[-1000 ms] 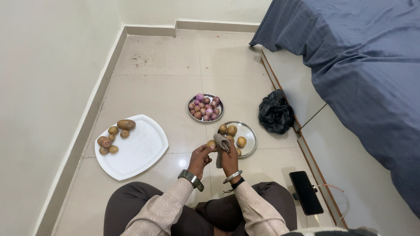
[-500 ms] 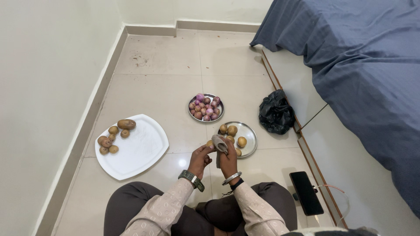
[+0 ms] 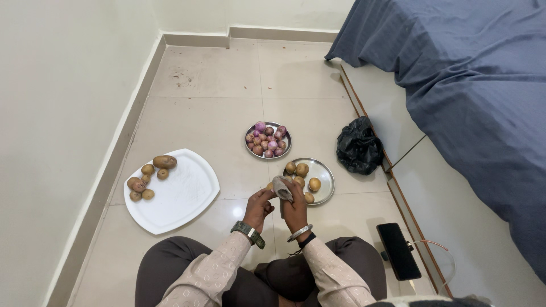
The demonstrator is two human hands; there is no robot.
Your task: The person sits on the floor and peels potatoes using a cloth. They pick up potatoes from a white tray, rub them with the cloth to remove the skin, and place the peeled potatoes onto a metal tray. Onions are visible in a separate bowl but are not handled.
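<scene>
My left hand [image 3: 259, 206] grips a small brown potato [image 3: 270, 186], mostly hidden by a grey cloth [image 3: 282, 189]. That cloth is pressed over the potato by my right hand [image 3: 295, 209]. Both hands hover just left of a steel plate [image 3: 322, 170] that holds several potatoes. Farther out stands a second steel plate [image 3: 285, 146] heaped with small red onions. To the left lies a white tray [image 3: 182, 196] with several potatoes clustered at its far left corner.
A crumpled black plastic bag [image 3: 358, 149] lies by the bed base on the right. A black phone [image 3: 397, 251] with a cable rests on the floor near my right knee. A blue-covered bed [image 3: 466, 85] fills the right side. A wall runs along the left.
The cloth in my right hand has shifted slightly left over the potato, covering more of it. Both hands stay in place.
</scene>
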